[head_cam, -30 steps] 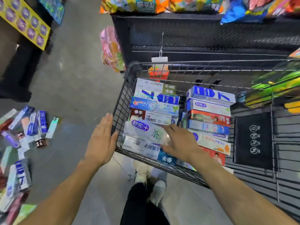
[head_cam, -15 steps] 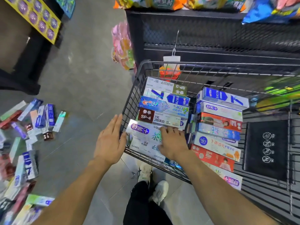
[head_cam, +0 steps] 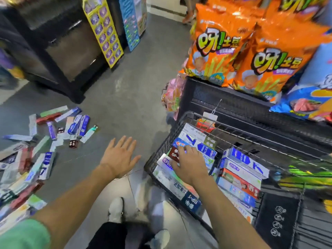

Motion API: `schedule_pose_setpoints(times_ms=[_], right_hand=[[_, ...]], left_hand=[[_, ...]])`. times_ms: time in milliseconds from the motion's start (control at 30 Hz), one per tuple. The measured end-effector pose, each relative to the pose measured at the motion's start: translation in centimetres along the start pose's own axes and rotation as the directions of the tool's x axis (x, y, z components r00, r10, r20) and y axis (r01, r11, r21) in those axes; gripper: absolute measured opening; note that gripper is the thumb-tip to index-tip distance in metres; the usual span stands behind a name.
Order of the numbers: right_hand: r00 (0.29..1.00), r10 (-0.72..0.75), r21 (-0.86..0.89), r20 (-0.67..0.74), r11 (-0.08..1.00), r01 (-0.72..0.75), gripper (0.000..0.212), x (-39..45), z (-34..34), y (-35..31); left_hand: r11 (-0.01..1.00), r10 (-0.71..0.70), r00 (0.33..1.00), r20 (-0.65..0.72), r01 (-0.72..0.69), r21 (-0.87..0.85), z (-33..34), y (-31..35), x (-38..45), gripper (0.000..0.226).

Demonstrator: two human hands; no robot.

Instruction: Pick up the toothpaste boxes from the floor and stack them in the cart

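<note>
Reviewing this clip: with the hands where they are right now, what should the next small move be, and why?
Probably reach the left hand down to the boxes on the floor and grasp one. That hand is open and empty over bare floor, many boxes lie scattered to its left, and the right hand rests flat on the stack in the cart, holding nothing.

Bright even store light; motion blur, perhaps worst at warped edges.

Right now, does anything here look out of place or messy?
Yes. Many toothpaste boxes lie scattered on the floor at the left, at all angles and overlapping. The boxes in the cart are stacked in neat rows.
</note>
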State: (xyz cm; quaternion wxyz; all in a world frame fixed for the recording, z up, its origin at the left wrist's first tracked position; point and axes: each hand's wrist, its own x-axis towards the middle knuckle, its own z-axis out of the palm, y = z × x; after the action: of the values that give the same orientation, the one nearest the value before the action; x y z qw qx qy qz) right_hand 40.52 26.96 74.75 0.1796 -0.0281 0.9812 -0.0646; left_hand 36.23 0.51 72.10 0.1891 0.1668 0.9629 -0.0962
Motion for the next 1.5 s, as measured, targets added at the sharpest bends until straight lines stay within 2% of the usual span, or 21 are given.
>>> schedule_pose_setpoints(times_ms=[167,300,400,533,700,933,1133,1233,1333,1500], right_hand=[[0.992,-0.11,-0.103,-0.057,0.989,0.104,0.057,2.7,-4.9,-6.8],[0.962,-0.255,-0.174,-0.101,0.956,0.235,0.06,6.7,-8.3,-16.8],[0.926,-0.37,-0.205,-0.08,0.915,0.348,0.062,10.1,-10.0,-26.4],[0.861,-0.505,-0.233,-0.06,0.846,0.48,0.062,13.3,-10.4,-38.4],[0.721,-0.692,-0.272,0.028,0.689,0.672,0.063,15.2,-8.7,-51.6],[0.482,-0.857,-0.299,0.181,0.419,0.857,0.06,15.7,-3.3,-65.5],[0.314,-0.892,-0.267,0.326,0.232,0.935,0.063,16.3,5.0,-73.4],[0.246,-0.884,-0.235,0.397,0.161,0.959,0.062,16.3,10.5,-75.5],[0.187,-0.881,-0.222,0.434,0.097,0.97,0.066,16.6,16.7,-76.8],[0.101,-0.864,-0.207,0.492,-0.004,0.978,0.067,17.6,29.7,-77.9]], left_hand=[[0.996,-0.075,0.995,-0.062,0.072,-0.043,-3.3,-6.2,-2.0,0.074],[0.977,-0.213,0.967,-0.14,0.207,-0.058,-4.4,-15.9,-4.5,0.072],[0.932,-0.356,0.919,-0.167,0.338,-0.131,-3.5,-25.4,-7.1,0.072],[0.856,-0.511,0.854,-0.096,0.496,-0.147,0.0,-36.2,-12.3,0.074],[0.708,-0.69,0.721,-0.056,0.657,-0.26,5.6,-44.4,-20.8,0.069],[0.425,-0.872,0.475,0.115,0.853,-0.302,12.4,-47.8,-31.3,0.067],[0.222,-0.937,0.286,0.2,0.93,-0.292,19.7,-47.4,-35.8,0.074],[0.145,-0.934,0.224,0.279,0.95,-0.275,24.2,-46.5,-36.5,0.071],[0.078,-0.942,0.156,0.297,0.963,-0.26,29.9,-45.0,-36.5,0.08],[0.001,-0.919,0.102,0.381,0.966,-0.257,42.0,-42.2,-34.9,0.088]])
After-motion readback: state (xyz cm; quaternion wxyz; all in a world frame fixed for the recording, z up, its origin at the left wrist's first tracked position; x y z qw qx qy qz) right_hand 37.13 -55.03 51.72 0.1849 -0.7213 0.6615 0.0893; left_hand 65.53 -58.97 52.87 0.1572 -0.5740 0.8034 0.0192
